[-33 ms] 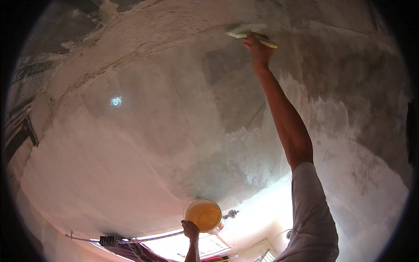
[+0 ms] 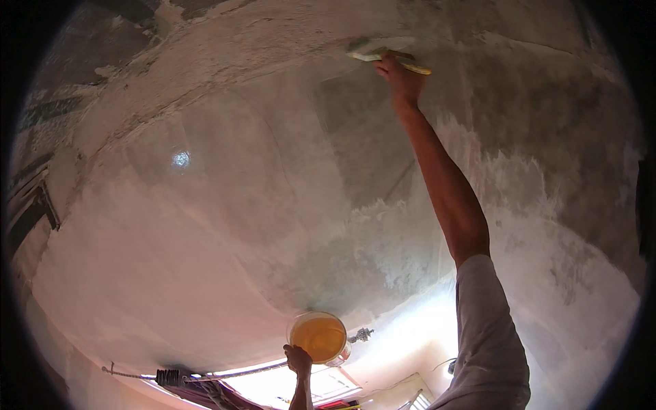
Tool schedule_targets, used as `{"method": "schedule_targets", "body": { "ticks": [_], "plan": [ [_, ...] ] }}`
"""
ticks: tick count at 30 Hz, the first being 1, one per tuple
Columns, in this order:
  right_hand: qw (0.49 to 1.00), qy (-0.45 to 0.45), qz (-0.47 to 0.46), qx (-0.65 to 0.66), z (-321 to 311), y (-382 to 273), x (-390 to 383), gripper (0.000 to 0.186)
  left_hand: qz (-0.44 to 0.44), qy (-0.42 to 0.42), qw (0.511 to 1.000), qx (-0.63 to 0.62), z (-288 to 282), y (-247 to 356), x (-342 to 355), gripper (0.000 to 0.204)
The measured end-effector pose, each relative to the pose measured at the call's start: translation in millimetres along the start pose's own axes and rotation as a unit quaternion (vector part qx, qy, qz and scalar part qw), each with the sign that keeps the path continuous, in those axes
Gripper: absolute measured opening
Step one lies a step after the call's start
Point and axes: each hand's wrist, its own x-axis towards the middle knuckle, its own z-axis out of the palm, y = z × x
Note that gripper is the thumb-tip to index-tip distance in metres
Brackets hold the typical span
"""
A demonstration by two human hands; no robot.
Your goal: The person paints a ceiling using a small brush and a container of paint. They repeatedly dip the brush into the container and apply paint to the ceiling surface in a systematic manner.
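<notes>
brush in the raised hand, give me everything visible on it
The brush is wide and flat, with a pale greenish-white head and a yellowish handle sticking out right of the grip. The right hand grips it from below, arm fully extended. Its head is pressed flat against the rough grey, patchy ceiling. Bristle detail is too blurred to tell.

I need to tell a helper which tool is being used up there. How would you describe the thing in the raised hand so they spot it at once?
Start at the patchy grey and white ceiling and follow the raised right hand to its top. Pressed flat against the plaster is a wide brush with a pale handle. Unlike the round yellow bowl lower down, it is flat and touches the ceiling.
</notes>
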Motion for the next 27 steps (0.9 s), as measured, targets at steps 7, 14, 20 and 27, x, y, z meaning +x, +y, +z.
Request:
{"method": "schedule_targets", "body": {
  "ticks": [7, 14, 20, 27],
  "plan": [
    [0.999, 0.005, 0.012, 0.053, -34.3, 3.6, 27.1, 0.028, 0.004, -0.005, 1.000, 0.003, -7.2, 7.1, 2.9, 0.025],
    [0.995, 0.081, 0.026, 0.060, -84.7, 18.2, 74.6, 0.030, -0.010, -0.022, 1.000, 0.009, -10.4, 3.1, 3.3, 0.026],
    [0.993, 0.120, 0.010, -0.007, -109.0, 39.1, 106.7, 0.030, -0.059, -0.061, 0.996, 0.031, -37.9, 28.8, -0.3, 0.025],
    [0.924, 0.123, -0.166, -0.322, -140.5, 35.1, 152.0, 0.027, -0.034, -0.054, 0.998, 0.015, -37.3, 31.0, -2.9, 0.026]
  ]
}}
